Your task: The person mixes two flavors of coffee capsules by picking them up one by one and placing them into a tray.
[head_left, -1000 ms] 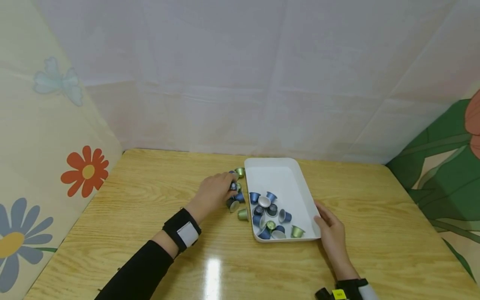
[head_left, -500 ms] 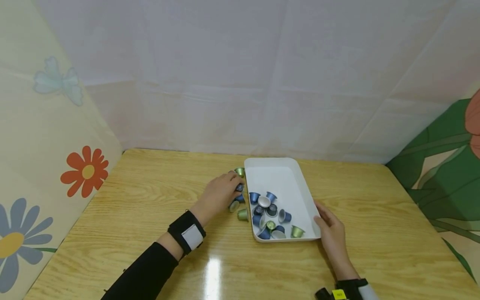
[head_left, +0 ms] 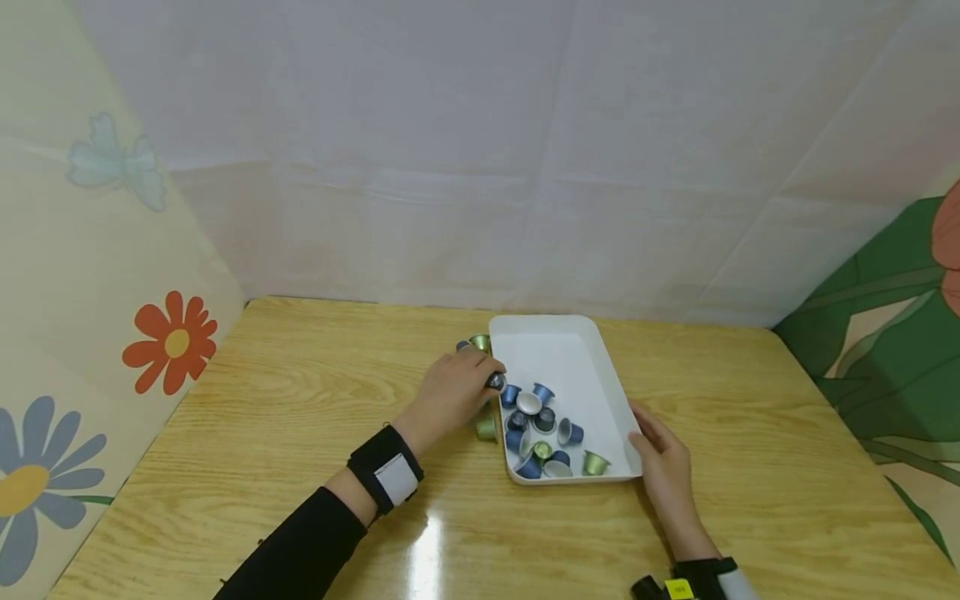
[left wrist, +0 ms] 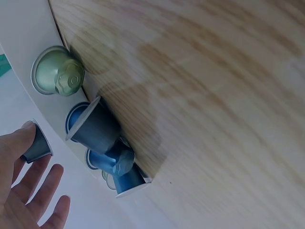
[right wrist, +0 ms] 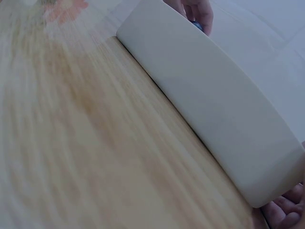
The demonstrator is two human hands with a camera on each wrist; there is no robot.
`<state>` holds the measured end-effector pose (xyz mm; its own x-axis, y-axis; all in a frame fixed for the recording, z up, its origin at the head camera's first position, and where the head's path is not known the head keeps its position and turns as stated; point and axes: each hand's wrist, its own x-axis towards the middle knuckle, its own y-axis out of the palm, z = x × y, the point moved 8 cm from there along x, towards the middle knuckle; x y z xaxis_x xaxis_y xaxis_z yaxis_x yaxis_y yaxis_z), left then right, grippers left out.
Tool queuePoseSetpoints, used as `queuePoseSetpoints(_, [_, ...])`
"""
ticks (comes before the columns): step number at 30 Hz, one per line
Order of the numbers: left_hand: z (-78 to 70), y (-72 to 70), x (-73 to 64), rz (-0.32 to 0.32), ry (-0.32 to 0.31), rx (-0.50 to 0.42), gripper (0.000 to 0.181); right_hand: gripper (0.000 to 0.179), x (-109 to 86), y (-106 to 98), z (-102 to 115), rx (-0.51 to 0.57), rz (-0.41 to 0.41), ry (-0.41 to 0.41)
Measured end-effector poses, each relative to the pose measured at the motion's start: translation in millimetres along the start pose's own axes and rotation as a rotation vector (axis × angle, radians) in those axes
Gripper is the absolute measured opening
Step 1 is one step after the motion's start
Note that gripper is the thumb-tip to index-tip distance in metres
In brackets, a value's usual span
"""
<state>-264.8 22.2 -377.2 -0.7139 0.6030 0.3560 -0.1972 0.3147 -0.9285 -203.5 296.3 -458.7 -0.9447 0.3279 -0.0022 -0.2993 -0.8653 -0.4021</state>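
My left hand [head_left: 453,392] pinches a dark grey-blue coffee capsule [head_left: 496,381] over the left rim of a white tray [head_left: 551,346]. In the left wrist view, thumb and fingertips hold that capsule [left wrist: 38,147] by its sides. My right hand [head_left: 666,467] grips the tray's right side, thumb at the rim; in the right wrist view its fingers curl at the corner of the tray [right wrist: 205,90]. Several blue, dark and green capsules lie in the tray's near left part, among them a blue capsule [head_left: 566,432] and a green capsule [head_left: 596,463].
Outside the tray's left wall, several capsules lie on the wooden table [head_left: 337,367], including a green capsule [left wrist: 59,71] and a dark capsule [left wrist: 97,126]. My left hand hides some of them in the head view. A white cloth [head_left: 450,167] hangs behind the table.
My left hand has moved right, carrying the dark capsule from the loose capsules on the table to the tray's left rim. My right hand and the tray have stayed in place.
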Motion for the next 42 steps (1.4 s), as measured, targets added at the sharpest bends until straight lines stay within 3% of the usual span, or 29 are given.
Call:
queuePoseSetpoints(12, [-15.5, 8.1, 1.9, 0.027, 0.052, 0.054, 0.032, 0.044, 0.6, -0.4, -0.7, -0.001, -0.004, 0.002])
queuePoseSetpoints(21, [-24.8, 15.7, 5.6, 0.099, 0.063, 0.083, 0.036, 0.044, 0.8, -0.8, -0.2, -0.004, -0.005, -0.003])
queuePoseSetpoints(26, [-30.5, 19.7, 5.8, 0.097, 0.091, 0.108, 0.035, 0.044, 0.4, -0.7, 0.0, -0.003, -0.003, -0.002])
queuePoseSetpoints(30, [-32.5, 21.9, 5.1, 0.096, 0.101, 0.145, 0.035, 0.043, 0.0, -0.4, 0.5, -0.004, -0.002, -0.01])
queuePoseSetpoints(42, [-31.0, 24.3, 4.9, 0.126, 0.078, 0.136, 0.035, 0.043, 0.0, -0.3, 1.4, -0.004, -0.007, -0.014])
